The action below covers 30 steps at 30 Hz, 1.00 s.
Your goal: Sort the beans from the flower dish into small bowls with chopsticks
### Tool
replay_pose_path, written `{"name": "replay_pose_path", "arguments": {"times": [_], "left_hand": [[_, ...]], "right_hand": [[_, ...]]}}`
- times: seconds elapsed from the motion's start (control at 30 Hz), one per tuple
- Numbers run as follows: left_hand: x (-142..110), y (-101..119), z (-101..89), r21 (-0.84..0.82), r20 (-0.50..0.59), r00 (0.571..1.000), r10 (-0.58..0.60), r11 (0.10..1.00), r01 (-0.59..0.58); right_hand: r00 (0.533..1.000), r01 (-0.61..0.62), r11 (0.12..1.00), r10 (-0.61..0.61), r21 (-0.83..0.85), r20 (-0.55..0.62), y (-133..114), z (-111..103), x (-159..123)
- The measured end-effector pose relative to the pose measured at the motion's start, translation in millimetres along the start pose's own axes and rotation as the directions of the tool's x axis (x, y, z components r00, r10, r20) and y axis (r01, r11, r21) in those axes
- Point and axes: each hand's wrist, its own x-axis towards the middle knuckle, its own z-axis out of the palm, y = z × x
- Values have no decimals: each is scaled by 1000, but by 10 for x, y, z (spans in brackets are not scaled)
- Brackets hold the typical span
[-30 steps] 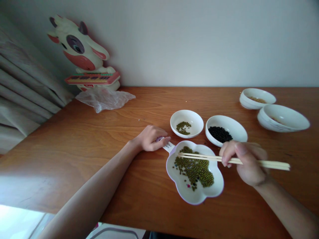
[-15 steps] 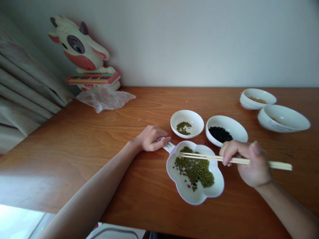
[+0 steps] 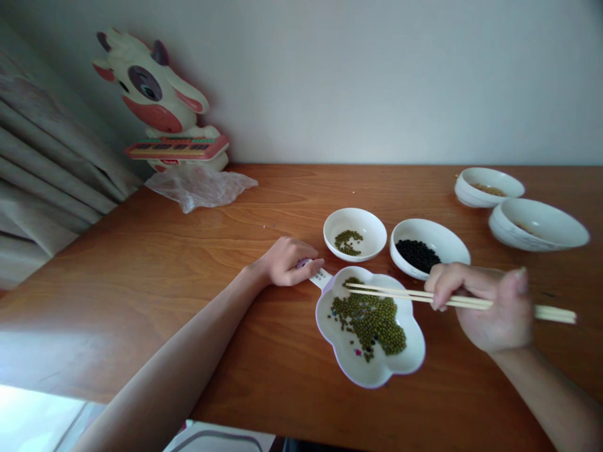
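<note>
A white flower-shaped dish (image 3: 339, 351) with a lilac rim holds several green mung beans (image 3: 372, 317) and a few coloured specks. My left hand (image 3: 285, 262) is closed on the dish's handle (image 3: 319, 276) at its far-left side. My right hand (image 3: 485, 304) grips a pair of wooden chopsticks (image 3: 400, 293) whose tips hover over the far part of the dish. Behind the dish stand a small white bowl (image 3: 354, 221) with a few green beans and a white bowl (image 3: 443, 237) with black beans.
Two more white bowls (image 3: 488, 179) (image 3: 541, 216) stand at the far right of the wooden table (image 3: 188, 282). A cow-shaped toy keyboard (image 3: 162, 116) and a crumpled clear plastic bag (image 3: 200, 185) sit at the far left by the wall. A curtain (image 3: 42, 176) hangs at left.
My right hand has drawn a little to the right with the chopsticks, so their tips now sit slightly farther right over the dish. My left hand has stayed on the handle.
</note>
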Motion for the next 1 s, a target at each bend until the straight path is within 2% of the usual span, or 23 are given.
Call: {"name": "replay_pose_path", "arguments": {"times": [0.47, 0.63, 0.87, 1.0], "left_hand": [[4, 1, -4, -16, 3, 1000, 8, 1000, -8], [2, -5, 4, -8, 3, 1000, 17, 1000, -17], [7, -5, 1, -11, 3, 1000, 21, 1000, -21], [7, -7, 1, -14, 7, 1000, 14, 1000, -14]], "right_hand": [[999, -28, 1000, 27, -14, -31, 32, 76, -16], [994, -51, 998, 53, 30, -98, 74, 92, -76], [985, 27, 996, -12, 88, -170, 56, 155, -65], [982, 95, 990, -76, 101, -175, 42, 84, -62]]}}
